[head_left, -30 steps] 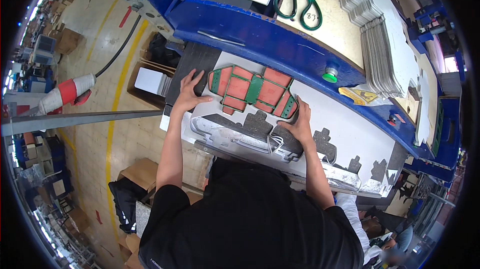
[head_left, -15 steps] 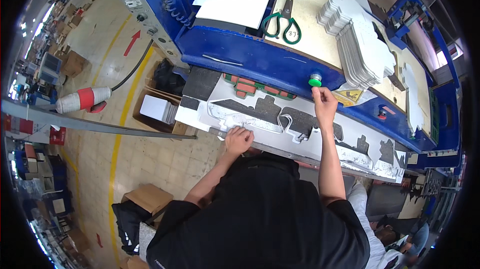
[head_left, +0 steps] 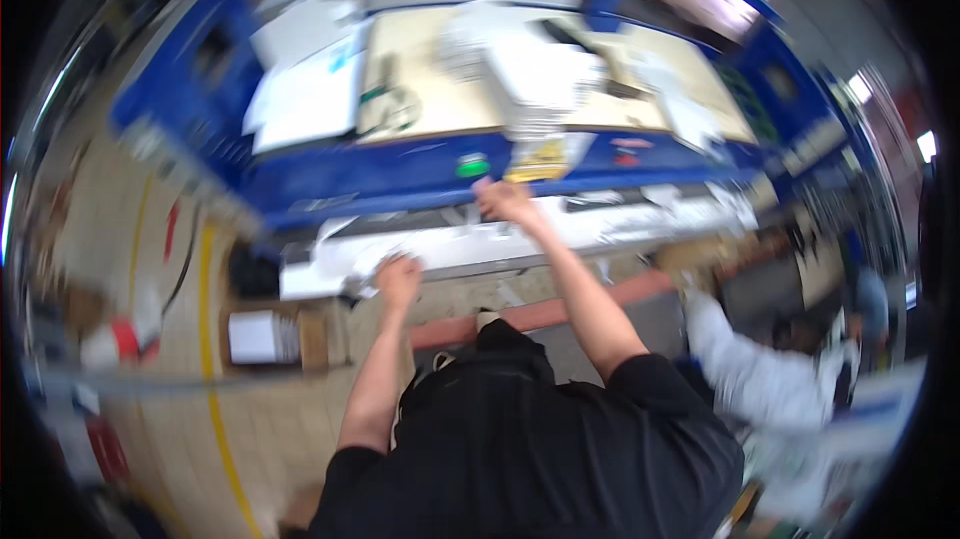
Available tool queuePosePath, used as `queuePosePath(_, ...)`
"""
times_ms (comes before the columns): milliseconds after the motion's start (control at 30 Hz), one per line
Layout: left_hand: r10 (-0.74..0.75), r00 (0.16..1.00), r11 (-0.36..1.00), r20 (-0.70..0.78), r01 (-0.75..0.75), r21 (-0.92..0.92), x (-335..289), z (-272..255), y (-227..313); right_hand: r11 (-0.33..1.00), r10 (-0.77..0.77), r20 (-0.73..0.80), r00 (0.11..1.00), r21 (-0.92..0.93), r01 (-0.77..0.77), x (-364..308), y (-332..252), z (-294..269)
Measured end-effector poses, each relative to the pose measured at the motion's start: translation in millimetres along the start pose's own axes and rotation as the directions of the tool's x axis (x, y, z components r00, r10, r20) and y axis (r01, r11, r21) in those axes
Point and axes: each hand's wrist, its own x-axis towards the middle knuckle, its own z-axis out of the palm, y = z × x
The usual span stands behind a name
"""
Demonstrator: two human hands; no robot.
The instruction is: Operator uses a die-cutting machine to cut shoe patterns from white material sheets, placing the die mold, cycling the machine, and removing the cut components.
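The red-and-green block had gone from view, so it probably lay beneath the blue beam (head_left: 340, 174). The curled right hand (head_left: 505, 202) was just beside the green button (head_left: 472, 166), the left hand (head_left: 398, 279) at the white surface (head_left: 460, 247); blur hid whether either grasped anything.

Plain black short-sleeved fabric T-shirt (head_left: 545, 449) filling the lower mid., and it's a roomy one, w/ soft folds running down the cloth. Over to the loose black L sleeve (head_left: 345, 484), same fabric, hem approx. at the elbow; matching black R sleeve (head_left: 655, 389), hem ditto, w/ a few creases. Bare L forearm (head_left: 375, 379), bare R forearm (head_left: 578, 289), then bare L hand (head_left: 398, 279) and bare R hand (head_left: 508, 201), both blurry. Black fabric (head_left: 512, 341) up front, shirt or trousers, can't tell, w/ a thin pale cord-like strip (head_left: 442, 361) nearby, too blurred to ID.
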Motion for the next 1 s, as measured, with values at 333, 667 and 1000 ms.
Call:
queuePosePath(333, 0.074, 0.997, 0.997, 0.038, -0.073, -0.007, -17.6, -37.6, 25.3, 0.539, -0.531, -0.07, 0.845, -0.797, 0.272, -136.4, 104.1, 18.9)
queuePosePath(667, -0.122, 0.99, 0.981, 0.066, 0.11, 0.159, -8.8, -9.4, 24.1, 0.548, -0.438, -0.191, 0.879, -0.832, 0.093, -117.2, 104.5, 17.1)
queuePosePath(1000, -0.177, 0.984, 0.976, 0.02, 0.172, 0.134, -21.4, -12.7, 26.7, 0.584, -0.425, -0.139, 0.894, -0.797, 0.153, -119.4, 105.7, 26.0)
